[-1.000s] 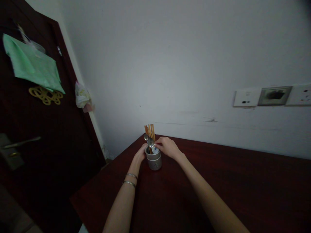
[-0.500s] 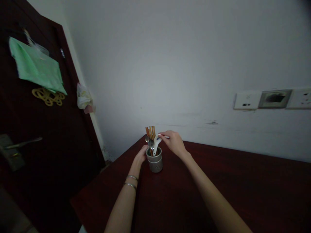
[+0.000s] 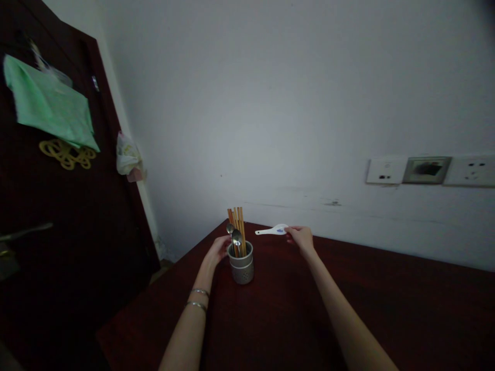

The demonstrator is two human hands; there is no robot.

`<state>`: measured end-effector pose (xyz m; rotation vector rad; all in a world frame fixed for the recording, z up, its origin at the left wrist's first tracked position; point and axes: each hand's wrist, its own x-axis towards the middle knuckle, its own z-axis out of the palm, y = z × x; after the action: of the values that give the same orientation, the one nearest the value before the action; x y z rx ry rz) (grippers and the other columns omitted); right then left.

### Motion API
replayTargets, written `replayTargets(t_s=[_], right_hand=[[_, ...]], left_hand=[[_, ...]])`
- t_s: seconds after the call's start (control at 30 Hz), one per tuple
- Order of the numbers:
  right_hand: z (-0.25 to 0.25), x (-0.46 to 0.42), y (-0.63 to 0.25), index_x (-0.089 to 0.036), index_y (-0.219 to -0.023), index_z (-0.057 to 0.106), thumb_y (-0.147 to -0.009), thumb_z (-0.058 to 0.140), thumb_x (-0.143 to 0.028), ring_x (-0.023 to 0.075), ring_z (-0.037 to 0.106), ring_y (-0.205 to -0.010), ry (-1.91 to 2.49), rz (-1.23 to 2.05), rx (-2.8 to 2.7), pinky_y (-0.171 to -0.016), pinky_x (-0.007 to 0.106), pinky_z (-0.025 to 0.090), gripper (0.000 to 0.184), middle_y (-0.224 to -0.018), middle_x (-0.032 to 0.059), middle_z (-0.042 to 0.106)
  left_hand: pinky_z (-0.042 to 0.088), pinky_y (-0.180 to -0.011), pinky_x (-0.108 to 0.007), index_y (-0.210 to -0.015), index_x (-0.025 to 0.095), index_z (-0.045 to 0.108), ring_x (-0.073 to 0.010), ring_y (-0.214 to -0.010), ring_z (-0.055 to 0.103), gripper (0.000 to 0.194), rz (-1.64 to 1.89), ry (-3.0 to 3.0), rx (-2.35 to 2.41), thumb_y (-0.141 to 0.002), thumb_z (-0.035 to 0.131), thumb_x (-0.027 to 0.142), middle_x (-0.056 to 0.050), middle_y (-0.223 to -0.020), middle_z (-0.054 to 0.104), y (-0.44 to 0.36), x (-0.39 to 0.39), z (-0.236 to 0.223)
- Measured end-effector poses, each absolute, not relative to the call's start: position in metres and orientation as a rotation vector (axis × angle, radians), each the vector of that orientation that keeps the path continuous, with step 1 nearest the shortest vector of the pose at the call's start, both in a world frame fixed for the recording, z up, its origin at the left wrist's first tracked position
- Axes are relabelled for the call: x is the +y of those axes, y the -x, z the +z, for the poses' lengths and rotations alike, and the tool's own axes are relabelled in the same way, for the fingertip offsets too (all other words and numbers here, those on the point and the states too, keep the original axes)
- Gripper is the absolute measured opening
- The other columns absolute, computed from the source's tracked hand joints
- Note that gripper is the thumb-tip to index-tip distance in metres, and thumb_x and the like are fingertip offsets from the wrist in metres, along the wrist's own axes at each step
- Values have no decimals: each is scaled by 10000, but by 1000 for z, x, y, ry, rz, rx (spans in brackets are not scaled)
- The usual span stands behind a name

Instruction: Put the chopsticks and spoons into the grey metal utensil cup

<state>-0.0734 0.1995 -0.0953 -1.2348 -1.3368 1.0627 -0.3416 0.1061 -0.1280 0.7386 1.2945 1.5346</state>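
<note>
A white ceramic soup spoon with a small blue pattern is pinched at its bowl end by my right hand. Its handle points left, to the right of the grey utensil holder. My left hand grips the left side of that holder, with some fingers partly hidden behind it. Wooden chopsticks and metal spoons stand upright in the holder, bowls uppermost.
The dark red table meets the white wall at its back edge. Wall sockets are at right. On the left is a dark door with a green cloth hanging; a plastic bag hangs beside it.
My right hand has moved right, lifting the white soup spoon out of the holder and turning it from upright to nearly level. My left hand stays at the holder. The view has shifted slightly.
</note>
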Motion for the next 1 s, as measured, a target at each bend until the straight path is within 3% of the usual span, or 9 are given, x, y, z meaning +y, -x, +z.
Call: replayTargets(t_s=[0.27, 0.8, 0.9, 1.0], right_hand=[[-142, 209, 73, -98, -950, 642, -628, 515, -178, 176, 651, -612, 1364, 1080, -1385, -418, 190, 525, 356, -651, 72, 669], [-163, 215, 78, -136, -1003, 636, -674, 500, -223, 129, 635, -519, 1558, 1002, -1561, -468, 187, 511, 367, -864, 88, 680], [-161, 212, 78, -154, -1007, 634, -693, 496, -246, 123, 632, -520, 1568, 972, -1602, -532, 204, 512, 355, -900, 89, 674], [-159, 207, 77, -163, -1021, 626, -717, 487, -275, 156, 651, -653, 1583, 833, -1723, -653, 236, 497, 353, -964, 111, 656]], left_hand=[[437, -478, -188, -744, 132, 563, -97, -472, 561, 108, 1541, -670, 1281, -637, 580, 131, -17, -582, 603, 356, 102, -119], [493, -560, -234, -766, 142, 554, -135, -561, 609, 106, 1547, -698, 1357, -660, 545, 153, -50, -660, 631, 353, 92, -96], [498, -556, -247, -807, 145, 554, -144, -566, 616, 146, 1575, -721, 1367, -662, 555, 166, -55, -679, 635, 353, 91, -92], [505, -555, -265, -850, 146, 558, -154, -578, 621, 179, 1646, -765, 1356, -688, 562, 222, -64, -702, 640, 352, 91, -87]])
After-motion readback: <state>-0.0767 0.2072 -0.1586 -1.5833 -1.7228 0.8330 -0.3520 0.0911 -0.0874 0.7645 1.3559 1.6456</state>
